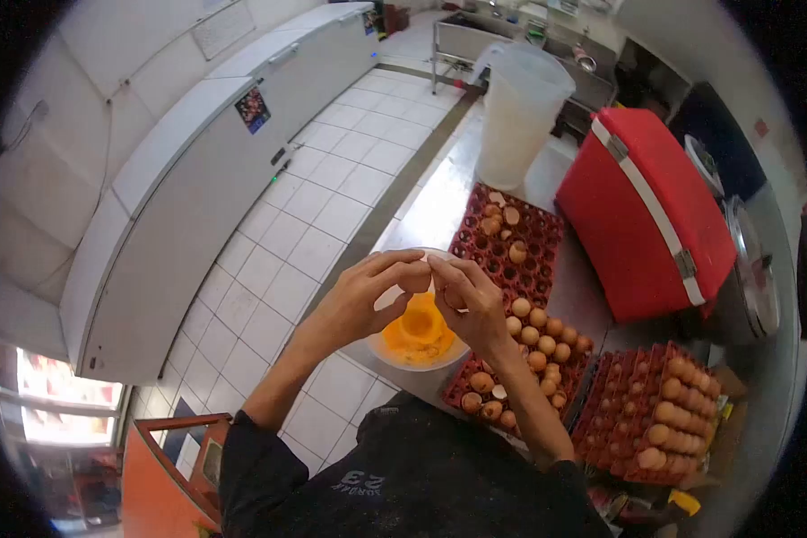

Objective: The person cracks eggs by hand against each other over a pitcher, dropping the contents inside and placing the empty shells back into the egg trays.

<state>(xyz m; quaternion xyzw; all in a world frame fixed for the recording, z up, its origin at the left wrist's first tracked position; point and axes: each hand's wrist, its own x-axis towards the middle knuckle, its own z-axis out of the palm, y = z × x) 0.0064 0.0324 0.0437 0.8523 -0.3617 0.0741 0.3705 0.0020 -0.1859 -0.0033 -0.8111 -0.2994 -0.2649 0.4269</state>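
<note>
Both my hands are raised close together over a pale bowl [414,365] holding bright yellow-orange egg [403,336]. My left hand [377,287] has its fingers curled round what looks like a piece of brown eggshell, mostly hidden by the fingers. Opposite it, my right hand [472,300] curls its fingers round another rounded brown piece, also largely covered. The fingertips of the two hands nearly meet above the bowl's far rim. To the right of the bowl, a red egg tray [457,386] carries several whole brown eggs [538,359] and some broken shells [481,383].
Beyond it, another red tray [533,255] holds some broken shells. A tall translucent pitcher [516,117] and a red cooler box [641,215] stand on the metal table [439,202]. Stacked egg trays [610,403] are at right. White chest freezers [188,179] line the left wall.
</note>
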